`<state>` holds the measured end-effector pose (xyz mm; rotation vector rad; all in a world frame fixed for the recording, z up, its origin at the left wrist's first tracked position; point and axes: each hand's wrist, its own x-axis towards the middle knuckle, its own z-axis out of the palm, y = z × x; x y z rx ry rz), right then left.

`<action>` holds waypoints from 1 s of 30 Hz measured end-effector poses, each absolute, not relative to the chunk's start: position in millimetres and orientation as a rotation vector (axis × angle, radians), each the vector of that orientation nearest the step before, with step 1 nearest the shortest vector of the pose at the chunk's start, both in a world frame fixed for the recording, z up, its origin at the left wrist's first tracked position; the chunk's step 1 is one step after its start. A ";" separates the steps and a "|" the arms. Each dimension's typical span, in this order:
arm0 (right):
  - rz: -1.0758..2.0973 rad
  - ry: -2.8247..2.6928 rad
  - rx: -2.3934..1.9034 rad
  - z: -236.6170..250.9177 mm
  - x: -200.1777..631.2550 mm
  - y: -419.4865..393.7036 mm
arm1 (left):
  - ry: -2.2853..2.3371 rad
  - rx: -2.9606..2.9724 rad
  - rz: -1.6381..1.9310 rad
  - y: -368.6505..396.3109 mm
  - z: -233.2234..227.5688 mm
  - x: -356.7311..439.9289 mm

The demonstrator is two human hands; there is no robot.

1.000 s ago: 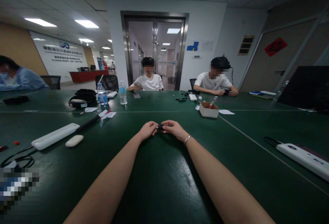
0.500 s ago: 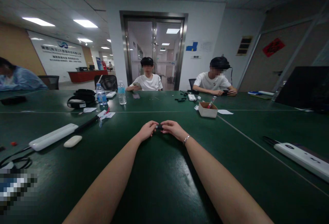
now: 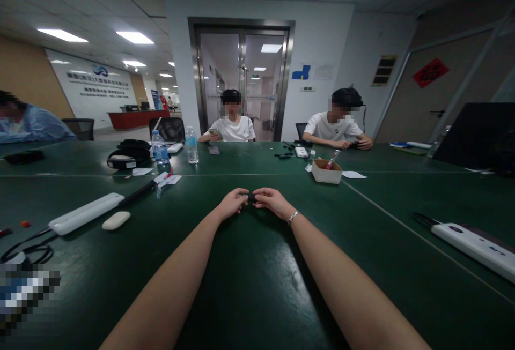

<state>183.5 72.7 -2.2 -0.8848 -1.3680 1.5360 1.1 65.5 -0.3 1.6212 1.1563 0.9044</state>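
Both hands meet above the green table (image 3: 257,264), pinching a small black object (image 3: 251,198) between them. Its left end looks paler, and most of it is covered by fingers, so its exact kind is unclear. My left hand (image 3: 232,203) has its thumb and fingertips closed on the left end. On the right end, the fingers of my right hand (image 3: 273,202) are pressed together; a silver bracelet (image 3: 292,217) circles that wrist.
Left lie a white power strip (image 3: 86,213) with cables and a white rounded case (image 3: 116,220). Farther off stand two water bottles (image 3: 160,149) and an open box (image 3: 326,172). Another power strip (image 3: 475,243) lies right. Two people in white shirts sit opposite; another sits far left.
The surroundings have shifted very slightly rightward in view. Both hands keep nearly the same pose on the small black object, with only slight finger movement.
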 end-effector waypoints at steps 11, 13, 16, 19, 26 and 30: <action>1.533 -1.393 -0.874 -1.2 183.0 71.0 | 1.129 1.630 0.911 65.7 -1.3 -0.1; 1.523 -1.394 -0.866 -1.1 182.8 70.7 | 1.142 1.641 0.908 66.3 -2.3 -0.5; 1.530 -1.400 -0.859 -0.8 182.7 70.3 | 1.152 1.653 0.926 68.9 -5.3 -1.2; 1.538 -1.401 -0.874 0.3 182.3 69.8 | 1.164 1.661 0.943 71.5 -8.0 -2.0; 1.536 -1.384 -0.894 3.3 181.2 67.4 | 1.183 1.649 0.936 70.5 -7.0 -1.5; 1.534 -1.377 -0.892 3.3 181.2 67.2 | 1.177 1.652 0.910 66.9 -3.2 -1.1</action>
